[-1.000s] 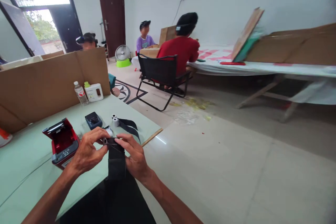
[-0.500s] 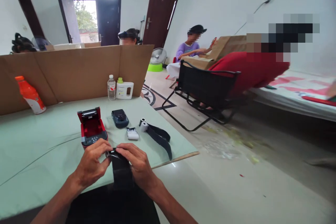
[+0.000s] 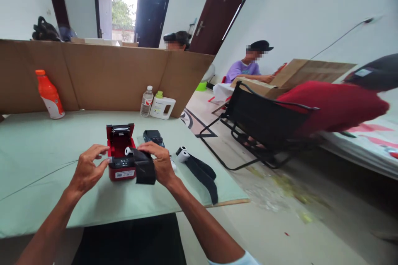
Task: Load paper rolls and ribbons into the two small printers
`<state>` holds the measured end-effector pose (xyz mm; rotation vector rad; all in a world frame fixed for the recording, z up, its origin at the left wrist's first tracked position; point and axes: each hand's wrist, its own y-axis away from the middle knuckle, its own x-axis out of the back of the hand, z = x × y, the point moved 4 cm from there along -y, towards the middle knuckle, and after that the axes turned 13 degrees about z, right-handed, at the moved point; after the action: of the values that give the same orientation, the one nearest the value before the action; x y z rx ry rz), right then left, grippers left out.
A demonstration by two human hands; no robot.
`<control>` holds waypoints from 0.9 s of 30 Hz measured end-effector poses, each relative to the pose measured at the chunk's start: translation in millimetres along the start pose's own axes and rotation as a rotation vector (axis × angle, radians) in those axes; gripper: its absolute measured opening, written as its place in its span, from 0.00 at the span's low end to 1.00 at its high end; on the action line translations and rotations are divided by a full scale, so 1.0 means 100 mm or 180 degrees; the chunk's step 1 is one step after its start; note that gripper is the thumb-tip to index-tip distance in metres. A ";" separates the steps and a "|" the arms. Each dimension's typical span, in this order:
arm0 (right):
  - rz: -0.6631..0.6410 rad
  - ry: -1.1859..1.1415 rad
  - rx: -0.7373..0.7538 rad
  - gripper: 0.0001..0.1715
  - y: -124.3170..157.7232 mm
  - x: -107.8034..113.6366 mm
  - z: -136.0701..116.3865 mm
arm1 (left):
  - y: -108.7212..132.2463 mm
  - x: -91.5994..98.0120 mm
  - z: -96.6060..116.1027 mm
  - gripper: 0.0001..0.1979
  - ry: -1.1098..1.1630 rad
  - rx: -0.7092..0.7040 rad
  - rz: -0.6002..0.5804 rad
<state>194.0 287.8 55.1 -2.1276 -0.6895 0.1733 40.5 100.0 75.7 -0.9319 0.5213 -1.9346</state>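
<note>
A small red and black label printer [image 3: 122, 174] stands on the table with its lid raised and its red compartment exposed. My right hand [image 3: 161, 163] grips a paper roll [image 3: 127, 151] with a white core. Its loose black strip [image 3: 145, 169] hangs down over the printer's right front, and the roll is above the compartment's front edge. At the printer's left side is my left hand [image 3: 88, 169], its thumb and fingers apart and empty; the thumb tip is at the printer's corner, and I cannot tell whether it touches.
Behind my right hand lies a dark handheld device [image 3: 153, 136]. More rolls [image 3: 183, 155] with long black strips [image 3: 202, 174] lie near the table's right edge. An orange bottle [image 3: 49, 95], water bottle [image 3: 146, 101] and white jug [image 3: 162, 107] stand by a cardboard partition [image 3: 118, 76]. Other people sit beyond.
My right hand has carried the paper roll forward to the open printer. My left hand has let go of the roll and moved to the printer's left side. The view has shifted.
</note>
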 end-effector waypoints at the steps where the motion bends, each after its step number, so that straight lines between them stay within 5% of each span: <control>1: -0.0068 0.0012 0.0016 0.06 -0.04 -0.05 0.05 | -0.01 0.02 -0.07 0.11 -0.0039 0.0057 0.0037; 6: -0.0508 0.0330 0.0139 0.11 -0.11 -0.34 0.28 | -0.03 0.02 -0.30 0.12 -0.0153 0.0328 -0.0030; 13: -0.1248 0.1101 -0.0022 0.19 -0.13 -0.55 0.54 | -0.14 -0.18 -0.30 0.14 -0.0089 0.0108 -0.0416; 24: -0.1990 0.1780 -0.0084 0.18 -0.22 -0.69 0.48 | -0.21 -0.36 -0.25 0.17 -0.0106 -0.0158 -0.0950; 27: -0.2018 0.1794 -0.0195 0.15 -0.22 -0.68 0.48 | -0.19 -0.34 -0.14 0.25 -0.0099 -0.0252 -0.1255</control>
<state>110.4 295.3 34.6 -1.7789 -0.9772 -0.7652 30.3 138.9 65.7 -1.1828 0.4208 -2.2581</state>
